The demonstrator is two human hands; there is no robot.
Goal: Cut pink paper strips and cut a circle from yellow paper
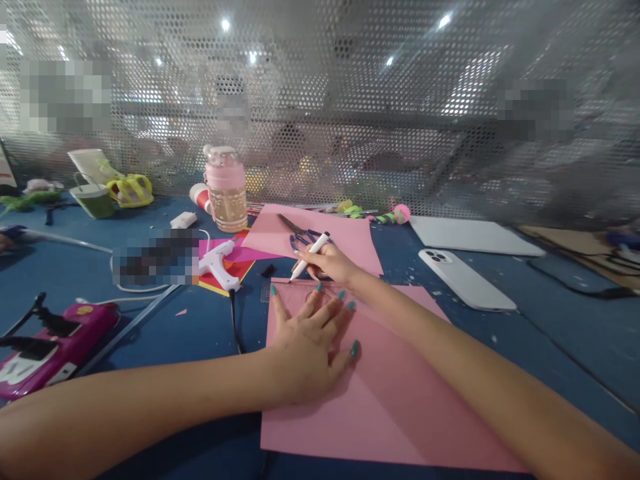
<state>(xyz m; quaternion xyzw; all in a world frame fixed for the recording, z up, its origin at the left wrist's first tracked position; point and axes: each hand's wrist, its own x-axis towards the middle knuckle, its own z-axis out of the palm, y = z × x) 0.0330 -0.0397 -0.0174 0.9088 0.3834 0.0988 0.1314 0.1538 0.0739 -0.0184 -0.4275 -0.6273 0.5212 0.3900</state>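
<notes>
My left hand [307, 337] lies flat with fingers spread on a large pink sheet [390, 407]. Under its fingertips is a clear plastic strip like a ruler or stencil [267, 293], its end sticking out past the sheet's left edge. My right hand [325, 261] grips a white marker [310, 257], its dark tip down at the top left edge of the sheet. A small black cap [269, 270] lies just left of the tip. Beyond the right hand, scissors [295, 230] with blue handles rest on a second pink sheet [345, 237].
Left are a white glue gun [217, 263] with its cord, coloured paper [250, 272] and a magenta device [85, 333]. A pink-topped bottle [226, 190] stands behind. A white phone [465, 280] and a flat white laptop-like slab [475, 237] lie right. Perforated metal [380, 140] borders the back.
</notes>
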